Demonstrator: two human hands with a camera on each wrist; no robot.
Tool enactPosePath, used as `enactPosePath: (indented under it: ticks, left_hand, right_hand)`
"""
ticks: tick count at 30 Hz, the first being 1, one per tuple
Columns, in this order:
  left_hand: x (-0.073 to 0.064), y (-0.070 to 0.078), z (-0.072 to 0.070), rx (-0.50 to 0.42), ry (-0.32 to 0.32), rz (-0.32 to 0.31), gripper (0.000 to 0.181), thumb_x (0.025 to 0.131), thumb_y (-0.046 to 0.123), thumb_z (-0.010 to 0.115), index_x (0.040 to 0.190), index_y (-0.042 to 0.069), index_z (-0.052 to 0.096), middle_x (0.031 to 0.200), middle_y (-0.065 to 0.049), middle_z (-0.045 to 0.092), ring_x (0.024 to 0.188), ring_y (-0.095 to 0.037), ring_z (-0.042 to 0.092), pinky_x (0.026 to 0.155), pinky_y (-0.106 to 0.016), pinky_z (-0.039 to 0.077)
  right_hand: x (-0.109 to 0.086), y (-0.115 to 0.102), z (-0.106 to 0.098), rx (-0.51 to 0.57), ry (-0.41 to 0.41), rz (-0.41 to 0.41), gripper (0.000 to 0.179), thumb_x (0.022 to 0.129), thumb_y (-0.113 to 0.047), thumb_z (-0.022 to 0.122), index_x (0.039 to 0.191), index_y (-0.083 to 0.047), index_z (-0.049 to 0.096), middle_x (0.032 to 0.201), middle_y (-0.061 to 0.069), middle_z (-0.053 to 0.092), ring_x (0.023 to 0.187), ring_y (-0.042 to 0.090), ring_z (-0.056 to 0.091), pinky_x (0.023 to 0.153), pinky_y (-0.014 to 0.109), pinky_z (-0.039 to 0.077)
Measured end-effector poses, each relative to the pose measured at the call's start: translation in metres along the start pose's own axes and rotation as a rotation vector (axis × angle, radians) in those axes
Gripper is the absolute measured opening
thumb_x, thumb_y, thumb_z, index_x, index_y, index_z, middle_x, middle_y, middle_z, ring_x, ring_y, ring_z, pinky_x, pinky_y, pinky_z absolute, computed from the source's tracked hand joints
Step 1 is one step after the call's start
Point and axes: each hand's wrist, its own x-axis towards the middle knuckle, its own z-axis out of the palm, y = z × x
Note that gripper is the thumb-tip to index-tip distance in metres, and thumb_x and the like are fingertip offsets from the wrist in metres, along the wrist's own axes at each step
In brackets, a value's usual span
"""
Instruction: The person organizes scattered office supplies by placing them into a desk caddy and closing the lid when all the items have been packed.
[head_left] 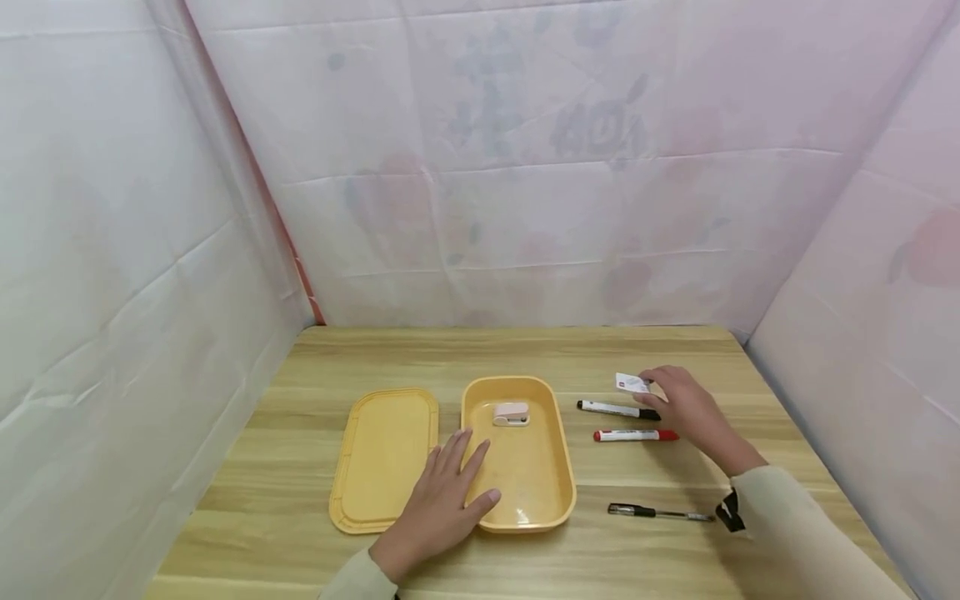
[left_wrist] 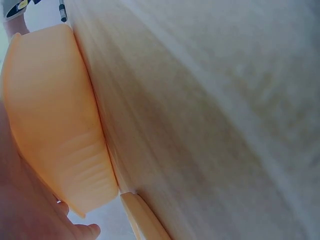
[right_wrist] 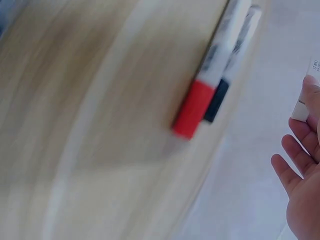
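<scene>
My right hand (head_left: pixel 686 407) pinches a small white box (head_left: pixel 632 382) with print on it between thumb and fingers, above the table's right side. The right wrist view shows this white box (right_wrist: pixel 301 111) at the edge, partly covered by the thumb. My left hand (head_left: pixel 444 493) lies with spread fingers over the left rim of a yellow plastic container (head_left: pixel 566 467). Inside the container, toward its far end, sits a pale pink and white stapler (head_left: pixel 512 413). Near the right hand are a black-capped marker (head_left: pixel 611 407) and a red-capped marker (head_left: pixel 630 435).
A yellow lid (head_left: pixel 386 454) lies flat left of the container. A black and clear pen (head_left: pixel 648 512) lies on the wooden table (head_left: pixel 525 346) below the right forearm. Light printed sheets (head_left: pixel 525 208) hang around the table's back and sides.
</scene>
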Motion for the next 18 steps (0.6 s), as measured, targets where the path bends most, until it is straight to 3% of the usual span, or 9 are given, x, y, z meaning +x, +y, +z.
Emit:
enactPosePath:
  ticks: [9, 18]
  left_hand:
    - [0.003, 0.003, 0.002, 0.003, -0.008, 0.007, 0.071, 0.103, 0.063, 0.034, 0.163, 0.027, 0.018, 0.171, -0.01, 0.008, 0.158, -0.027, 0.005, 0.123, -0.063, 0.009]
    - [0.003, 0.005, -0.002, 0.011, -0.015, 0.0, 0.074, 0.102, 0.066, 0.031, 0.163, 0.025, 0.02, 0.171, -0.01, 0.009, 0.158, -0.026, 0.005, 0.124, -0.061, 0.009]
  right_hand:
    - [0.005, -0.035, 0.002, -0.008, 0.082, -0.093, 0.033, 0.092, -0.024, 0.075, 0.118, -0.005, 0.067, 0.119, 0.018, 0.066, 0.115, 0.038, 0.057, 0.087, 0.058, 0.051]
    - [0.011, -0.063, 0.01, 0.0, 0.072, -0.164, 0.034, 0.09, -0.024, 0.077, 0.118, -0.007, 0.068, 0.118, 0.013, 0.068, 0.115, 0.034, 0.059, 0.089, 0.054, 0.054]
